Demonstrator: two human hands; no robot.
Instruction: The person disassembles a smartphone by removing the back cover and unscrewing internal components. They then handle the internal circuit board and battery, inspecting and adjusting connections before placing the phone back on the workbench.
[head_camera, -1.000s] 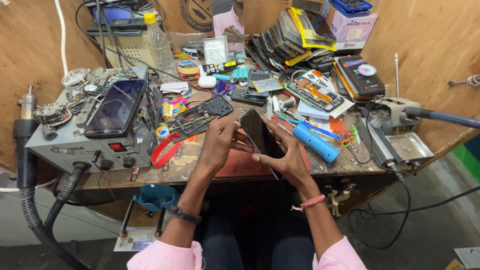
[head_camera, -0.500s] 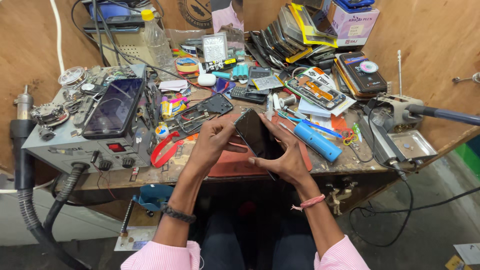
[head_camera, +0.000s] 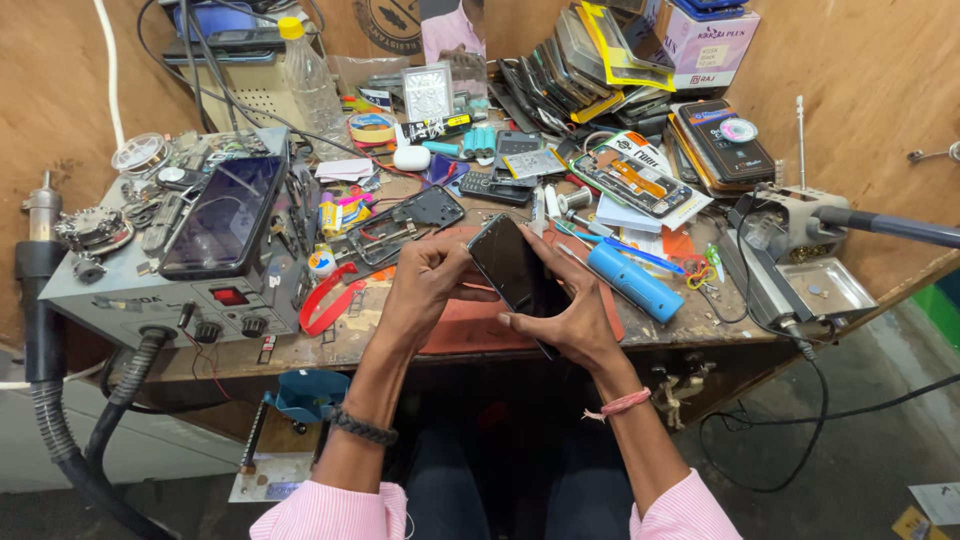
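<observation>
A black smartphone is held tilted above a reddish work mat at the front of a cluttered wooden bench. My right hand cradles the phone from below and the right, fingers wrapped along its edges. My left hand is curled at the phone's left edge, with fingertips pressed against its side. The phone's dark screen faces up and left.
A grey rework station with a phone on top stands at left, its hose hanging down. A blue cylindrical tool, red-handled pliers, stacked phones and boxes crowd the bench. A metal tray sits at right.
The phone and both hands stay together over the mat, and the phone is tilted slightly differently. The view has shifted a little.
</observation>
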